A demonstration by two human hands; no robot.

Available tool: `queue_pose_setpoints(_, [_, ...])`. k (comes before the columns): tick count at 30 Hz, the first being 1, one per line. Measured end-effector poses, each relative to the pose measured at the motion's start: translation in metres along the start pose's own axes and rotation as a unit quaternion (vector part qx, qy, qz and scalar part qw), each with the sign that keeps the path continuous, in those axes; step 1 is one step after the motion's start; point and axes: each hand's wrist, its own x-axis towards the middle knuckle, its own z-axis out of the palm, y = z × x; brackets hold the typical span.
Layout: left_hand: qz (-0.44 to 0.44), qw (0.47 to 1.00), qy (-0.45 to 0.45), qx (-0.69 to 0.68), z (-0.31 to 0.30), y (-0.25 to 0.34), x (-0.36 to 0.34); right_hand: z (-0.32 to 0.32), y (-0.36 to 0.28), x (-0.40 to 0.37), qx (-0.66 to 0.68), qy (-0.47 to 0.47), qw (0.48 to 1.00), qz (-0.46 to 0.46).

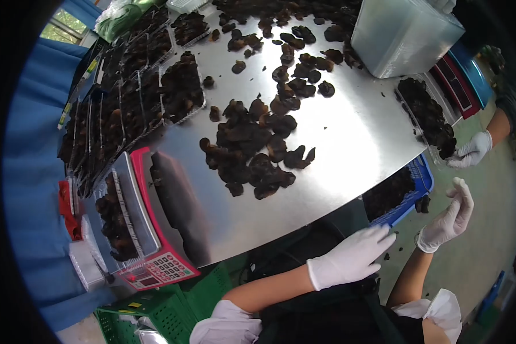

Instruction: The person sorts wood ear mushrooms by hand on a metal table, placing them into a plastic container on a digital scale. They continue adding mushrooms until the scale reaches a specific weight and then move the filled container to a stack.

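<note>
My left hand (pixel 350 258), in a white glove, stretches its fingers toward the blue basket (pixel 423 175) beside the table's front edge. It holds nothing that I can see. My right hand (pixel 448 221), also gloved, is raised over the floor to the right of that basket, its fingers pointing up and nothing visible in it. Dark curled pieces that look like wood ear mushrooms lie inside the basket. More of these mushrooms (pixel 246 143) form a loose pile on the metal table (pixel 350 155).
At left, a pink scale (pixel 166 266) bears a filled clear tray (pixel 117 221); several filled trays (pixel 126 103) stand behind it. A stack of clear containers (pixel 404 37) is at back right. Another person's gloved hand (pixel 473 150) touches a filled tray (pixel 427 114). Below is a green crate (pixel 155 315).
</note>
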Motion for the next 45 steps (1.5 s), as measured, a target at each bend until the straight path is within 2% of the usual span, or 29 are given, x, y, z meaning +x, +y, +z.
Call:
queue_pose_setpoints(3, [-0.005, 1.000, 0.022, 0.005, -0.031, -0.006, -0.008, 0.019, -0.017, -0.007, 0.007, -0.178, 0.982, 0.062])
queue_pose_setpoints(4, [-0.016, 0.987, 0.093, 0.133, -0.047, -0.012, -0.015, 0.032, -0.018, -0.011, 0.030, -0.256, 0.963, 0.074])
queue_pose_setpoints(5, [-0.056, 0.942, 0.225, 0.241, -0.057, -0.021, -0.025, 0.048, -0.019, -0.018, 0.008, -0.320, 0.947, 0.016])
queue_pose_setpoints(6, [-0.117, 0.891, 0.281, 0.336, -0.082, -0.025, -0.028, 0.070, -0.032, -0.023, 0.030, -0.375, 0.926, -0.016])
queue_pose_setpoints(7, [-0.207, 0.857, 0.274, 0.385, -0.099, -0.025, -0.034, 0.091, -0.033, -0.032, 0.073, -0.416, 0.904, -0.059])
queue_pose_setpoints(9, [-0.259, 0.802, 0.285, 0.457, -0.110, -0.044, -0.054, 0.131, -0.038, -0.047, 0.036, -0.488, 0.862, -0.130])
queue_pose_setpoints(12, [-0.291, 0.798, 0.283, 0.446, -0.116, -0.053, -0.085, 0.171, -0.022, -0.065, 0.008, -0.552, 0.805, -0.218])
queue_pose_setpoints(13, [-0.282, 0.805, 0.328, 0.405, -0.117, -0.048, -0.092, 0.179, -0.017, -0.060, 0.080, -0.559, 0.809, -0.161])
queue_pose_setpoints(14, [-0.273, 0.801, 0.375, 0.378, -0.114, -0.050, -0.101, 0.180, -0.018, -0.058, 0.180, -0.532, 0.826, -0.057])
queue_pose_setpoints(15, [-0.283, 0.796, 0.390, 0.368, -0.111, -0.048, -0.106, 0.176, -0.027, -0.051, 0.252, -0.546, 0.788, 0.136])
queue_pose_setpoints(16, [-0.294, 0.791, 0.403, 0.355, -0.107, -0.048, -0.109, 0.171, -0.037, -0.041, 0.312, -0.535, 0.715, 0.325])
queue_pose_setpoints(18, [-0.292, 0.794, 0.414, 0.336, -0.102, -0.051, -0.112, 0.166, -0.043, -0.031, 0.353, -0.539, 0.697, 0.314])
queue_pose_setpoints(20, [-0.289, 0.798, 0.426, 0.316, -0.100, -0.053, -0.112, 0.165, -0.042, -0.029, 0.475, -0.524, 0.534, 0.463])
queue_pose_setpoints(21, [-0.290, 0.798, 0.431, 0.306, -0.100, -0.053, -0.111, 0.163, -0.044, -0.028, 0.497, -0.525, 0.495, 0.481])
queue_pose_setpoints(22, [-0.292, 0.797, 0.437, 0.298, -0.100, -0.053, -0.110, 0.163, -0.046, -0.029, 0.496, -0.524, 0.498, 0.481])
queue_pose_setpoints(24, [-0.285, 0.800, 0.434, 0.300, -0.100, -0.055, -0.111, 0.161, -0.049, -0.030, 0.538, -0.469, 0.438, 0.547])
queue_pose_setpoints(27, [-0.287, 0.805, 0.428, 0.293, -0.101, -0.056, -0.111, 0.158, -0.055, -0.026, 0.562, -0.454, 0.408, 0.559])
queue_pose_setpoints(28, [-0.283, 0.808, 0.430, 0.287, -0.101, -0.056, -0.111, 0.155, -0.054, -0.025, 0.562, -0.454, 0.411, 0.556])
queue_pose_setpoints(30, [-0.274, 0.811, 0.433, 0.282, -0.101, -0.056, -0.111, 0.143, -0.047, -0.022, 0.526, -0.479, 0.485, 0.508])
queue_pose_setpoints(32, [-0.285, 0.806, 0.431, 0.288, -0.101, -0.053, -0.110, 0.109, -0.047, -0.001, 0.408, -0.456, 0.637, 0.468])
queue_pose_setpoints(33, [-0.280, 0.805, 0.437, 0.289, -0.100, -0.053, -0.111, 0.090, -0.040, 0.006, 0.334, -0.435, 0.731, 0.407])
queue_pose_setpoints(34, [-0.278, 0.802, 0.444, 0.288, -0.100, -0.051, -0.112, 0.062, -0.026, 0.022, 0.240, -0.473, 0.776, 0.341])
queue_pose_setpoints(36, [-0.283, 0.804, 0.438, 0.285, -0.101, -0.051, -0.110, 0.015, -0.005, 0.041, 0.121, -0.519, 0.792, 0.298])
queue_pose_setpoints(38, [-0.283, 0.807, 0.447, 0.263, -0.103, -0.051, -0.109, -0.027, 0.009, 0.041, -0.144, -0.543, 0.822, 0.088])
queue_pose_setpoints(39, [-0.280, 0.807, 0.444, 0.270, -0.102, -0.051, -0.110, -0.038, 0.004, 0.043, -0.166, -0.520, 0.832, 0.100])
queue_pose_setpoints(41, [-0.273, 0.810, 0.440, 0.277, -0.100, -0.054, -0.111, -0.048, 0.000, 0.056, -0.113, -0.523, 0.778, 0.330])
queue_pose_setpoints(42, [-0.271, 0.809, 0.444, 0.274, -0.099, -0.055, -0.113, -0.056, 0.004, 0.061, -0.080, -0.413, 0.791, 0.444])
queue_pose_setpoints(44, [-0.265, 0.813, 0.447, 0.264, -0.097, -0.054, -0.114, -0.082, 0.050, 0.061, -0.126, -0.212, 0.890, 0.384])
queue_pose_setpoints(45, [-0.260, 0.811, 0.452, 0.265, -0.096, -0.053, -0.114, -0.081, 0.070, 0.056, -0.125, -0.205, 0.892, 0.382])
